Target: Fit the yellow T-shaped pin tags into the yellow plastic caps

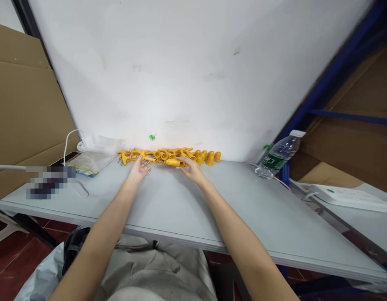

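Observation:
A row of several yellow plastic parts [168, 155] lies along the far edge of the grey table [180, 209], against the white wall. Some are T-shaped handles with metal screws, others are small bell-shaped caps [208, 158]. My left hand [139, 169] reaches to the left part of the row, fingers spread, fingertips touching a yellow T-shaped piece [142, 155]. My right hand [190, 167] lies at the middle of the row, its fingers closed around a yellow ribbed piece [173, 162].
A clear plastic bag [92, 160] and a white cable [67, 142] lie at the table's left rear. A water bottle [278, 154] leans at the right rear. A white power strip [350, 196] rests on a second table at right. Cardboard stands at left.

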### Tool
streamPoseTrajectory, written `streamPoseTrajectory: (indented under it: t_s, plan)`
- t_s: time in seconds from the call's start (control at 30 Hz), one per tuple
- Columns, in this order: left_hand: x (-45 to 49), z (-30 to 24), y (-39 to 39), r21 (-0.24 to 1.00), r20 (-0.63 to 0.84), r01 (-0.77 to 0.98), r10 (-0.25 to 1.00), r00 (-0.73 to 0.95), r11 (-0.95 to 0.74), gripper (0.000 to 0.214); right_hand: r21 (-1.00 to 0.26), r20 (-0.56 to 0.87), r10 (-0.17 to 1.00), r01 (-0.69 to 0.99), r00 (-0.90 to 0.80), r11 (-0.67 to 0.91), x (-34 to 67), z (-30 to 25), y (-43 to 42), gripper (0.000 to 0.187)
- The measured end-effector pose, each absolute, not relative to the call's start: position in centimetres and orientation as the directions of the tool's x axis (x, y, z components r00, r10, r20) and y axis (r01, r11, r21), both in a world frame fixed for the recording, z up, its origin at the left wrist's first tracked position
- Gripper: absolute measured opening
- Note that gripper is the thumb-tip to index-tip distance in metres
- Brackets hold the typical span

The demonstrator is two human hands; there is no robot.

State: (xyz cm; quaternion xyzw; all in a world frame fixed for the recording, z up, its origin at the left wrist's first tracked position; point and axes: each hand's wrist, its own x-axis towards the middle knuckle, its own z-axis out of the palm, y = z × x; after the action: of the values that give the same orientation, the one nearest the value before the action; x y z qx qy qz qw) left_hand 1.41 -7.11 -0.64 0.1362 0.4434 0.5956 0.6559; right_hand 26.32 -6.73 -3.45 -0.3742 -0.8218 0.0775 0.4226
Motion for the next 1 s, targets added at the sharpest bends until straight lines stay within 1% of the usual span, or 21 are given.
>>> streamPoseTrajectory:
  t_s: [0.23, 0.33, 0.4, 0.43, 0.5, 0.57, 0.6, 0.67, 0.73, 0.77, 0.83, 0.9, 1.0]
  plan:
    - [2.0, -1.2, -7.2, 0.724, -0.372, -0.641, 0.927, -0.051, 0.255, 0.017, -0.483, 0.620, 0.697, 0.526, -0.360, 0.700, 25.8, -3.9, -6.6, 0.039]
    - [2.8, -1.6, -7.4, 0.756, -0.282, -0.611, 0.959, 0.021, 0.235, 0.017, -0.507, 0.616, 0.706, 0.510, -0.350, 0.695, 25.7, -4.0, -6.7, 0.039]
    - [3.2, -1.9, -7.5, 0.804, -0.213, -0.554, 0.975, 0.070, 0.215, 0.022, -0.528, 0.616, 0.714, 0.497, -0.334, 0.688, 25.8, -4.0, -6.7, 0.039]
    - [3.3, -2.2, -7.4, 0.841, -0.187, -0.502, 0.979, 0.081, 0.202, 0.025, -0.544, 0.613, 0.721, 0.489, -0.323, 0.682, 25.9, -3.9, -6.7, 0.039]
    - [3.4, -2.8, -7.3, 0.927, -0.147, -0.340, 0.987, 0.063, 0.160, 0.032, -0.593, 0.591, 0.749, 0.468, -0.298, 0.655, 26.1, -3.9, -6.6, 0.040]
    - [3.3, -3.5, -7.0, 0.990, -0.087, -0.115, 0.996, -0.003, 0.086, 0.037, -0.657, 0.554, 0.787, 0.438, -0.272, 0.613, 26.3, -4.0, -6.4, 0.041]
    - [3.3, -3.8, -6.8, 1.000, -0.023, 0.008, 0.999, -0.045, 0.023, 0.038, -0.688, 0.531, 0.805, 0.421, -0.263, 0.591, 26.4, -4.1, -6.4, 0.042]
    - [3.1, -4.3, -6.5, 0.959, 0.168, 0.247, 0.981, -0.102, -0.139, 0.040, -0.740, 0.491, 0.833, 0.381, -0.255, 0.554, 26.5, -4.1, -6.3, 0.043]
    - [2.9, -4.6, -6.4, 0.858, 0.340, 0.437, 0.937, -0.085, -0.271, 0.044, -0.782, 0.463, 0.851, 0.338, -0.249, 0.524, 26.5, -4.2, -6.2, 0.046]
    - [2.8, -4.6, -6.5, 0.808, 0.385, 0.504, 0.921, -0.059, -0.306, 0.048, -0.803, 0.450, 0.859, 0.311, -0.245, 0.509, 26.5, -4.1, -6.3, 0.048]
    - [2.6, -4.6, -6.7, 0.741, 0.408, 0.585, 0.913, -0.003, -0.329, 0.056, -0.842, 0.425, 0.875, 0.253, -0.231, 0.476, 26.4, -3.9, -6.4, 0.053]
    - [2.5, -4.6, -6.9, 0.696, 0.423, 0.619, 0.904, 0.059, -0.365, 0.061, -0.872, 0.402, 0.891, 0.211, -0.209, 0.443, 26.2, -3.6, -6.6, 0.054]
    - [2.4, -4.4, -7.2, 0.623, 0.474, 0.634, 0.866, 0.161, -0.458, 0.059, -0.895, 0.378, 0.914, 0.197, -0.145, 0.401, 26.0, -3.2, -6.9, 0.052]
